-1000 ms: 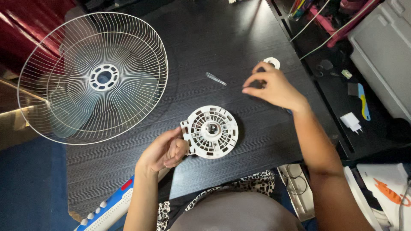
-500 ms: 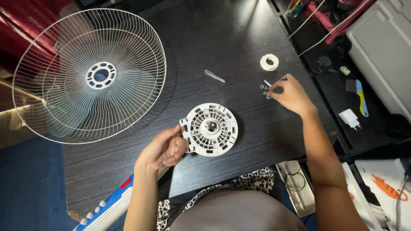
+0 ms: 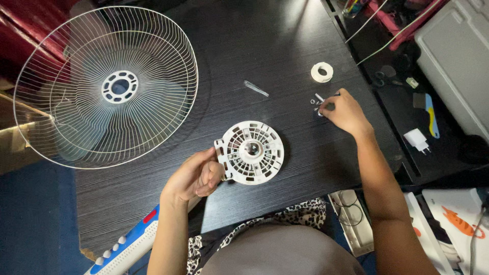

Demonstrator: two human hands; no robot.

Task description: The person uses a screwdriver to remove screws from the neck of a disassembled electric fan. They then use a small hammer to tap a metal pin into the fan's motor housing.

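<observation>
My left hand (image 3: 196,177) grips the left edge of a round white slotted fan motor cover (image 3: 250,152) that lies flat on the dark wooden table (image 3: 265,40). My right hand (image 3: 342,111) rests further right on the table, its fingertips pinched on small metal screws (image 3: 317,102) lying there. A white plastic ring (image 3: 322,72) sits just beyond the screws. A small clear plastic piece (image 3: 255,88) lies between the ring and the cover.
A large white wire fan guard (image 3: 107,86) lies over the table's left part, overhanging its edge. A blue and white object (image 3: 127,245) sticks out below the near table edge. Right of the table are a white charger (image 3: 417,139), a blue-yellow tool (image 3: 429,114) and a grey box (image 3: 458,56).
My right hand moved from beside the white ring back toward me and settled on the small screws. My left hand stayed on the cover's edge.
</observation>
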